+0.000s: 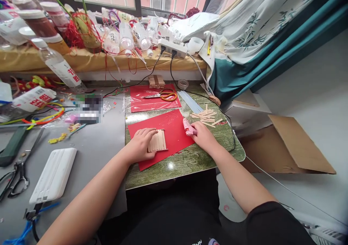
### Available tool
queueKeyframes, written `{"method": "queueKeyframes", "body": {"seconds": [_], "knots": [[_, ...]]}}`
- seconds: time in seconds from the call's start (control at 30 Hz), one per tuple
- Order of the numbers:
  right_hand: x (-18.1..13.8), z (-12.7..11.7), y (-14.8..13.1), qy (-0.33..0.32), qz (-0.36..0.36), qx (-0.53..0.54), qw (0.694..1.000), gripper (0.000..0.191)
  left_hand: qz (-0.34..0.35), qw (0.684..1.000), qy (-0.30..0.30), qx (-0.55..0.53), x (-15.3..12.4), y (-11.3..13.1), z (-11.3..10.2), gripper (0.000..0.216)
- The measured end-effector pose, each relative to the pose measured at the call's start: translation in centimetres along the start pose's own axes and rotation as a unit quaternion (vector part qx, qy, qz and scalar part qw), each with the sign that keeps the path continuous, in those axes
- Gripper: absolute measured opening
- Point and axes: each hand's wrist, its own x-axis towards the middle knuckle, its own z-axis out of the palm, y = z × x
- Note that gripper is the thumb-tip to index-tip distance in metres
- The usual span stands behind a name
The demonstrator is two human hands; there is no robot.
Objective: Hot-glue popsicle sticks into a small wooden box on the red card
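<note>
On a red sheet [174, 139] lies a small panel of wooden craft sticks [159, 141], set side by side with crosswise sticks at two edges. My left hand [141, 143] covers the panel's left part, fingers curled over its top edge and thumb at the bottom edge. In my right hand [203, 134] is a pink glue gun [188, 127], gripped by its handle over the sheet's right side, its nozzle pointing up and away from me. Loose craft sticks [206, 115] are piled just beyond that hand, beside pale glue sticks [189, 100].
Orange-handled scissors [164, 95] rest on a wrapped red pack [154, 105], with bundled sticks [156, 81] behind. Black cords run from a power strip [172, 48] on the cluttered sill. A white power bank [54, 174] and large scissors [20, 165] lie left; a cardboard box [272, 150] stands right.
</note>
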Motion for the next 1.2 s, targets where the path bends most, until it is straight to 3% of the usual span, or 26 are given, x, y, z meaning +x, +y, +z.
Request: {"method": "queueKeyframes", "body": {"seconds": [0.3,0.43,0.5,0.6,0.73,0.8,0.93,1.2], "knots": [[0.4,-0.6,0.6,-0.019,-0.014,0.025,0.999,0.032,-0.008,1.0,0.005,-0.003,0.0,0.2,-0.7,0.084],[-0.9,-1.1,-1.4,0.047,-0.021,0.008,0.999,0.033,-0.012,1.0,-0.003,-0.006,0.1,0.1,-0.8,0.084],[-1.7,-0.7,-3.1,0.069,-0.058,0.024,0.996,0.032,-0.013,1.0,-0.007,-0.009,0.1,0.0,-0.8,0.084],[-2.2,0.9,-6.3,-0.011,-0.144,0.072,0.987,0.041,-0.01,1.0,-0.01,-0.016,0.1,-0.1,-0.8,0.085],[-0.9,3.7,-9.3,-0.12,-0.156,0.082,0.977,0.094,-0.013,1.0,-0.005,-0.024,0.1,-0.3,-0.6,0.087],[0.3,4.7,-9.9,-0.152,-0.151,0.091,0.973,0.109,-0.013,1.0,-0.002,-0.027,0.1,-0.4,-0.6,0.088],[1.7,6.0,-9.8,-0.146,-0.154,0.118,0.97,0.109,-0.011,0.999,0.003,-0.032,0.2,-0.4,-0.5,0.089],[1.4,7.4,-9.4,-0.116,-0.156,0.111,0.975,0.104,-0.004,1.0,0.0,-0.029,0.3,-0.5,-0.6,0.087]]}}
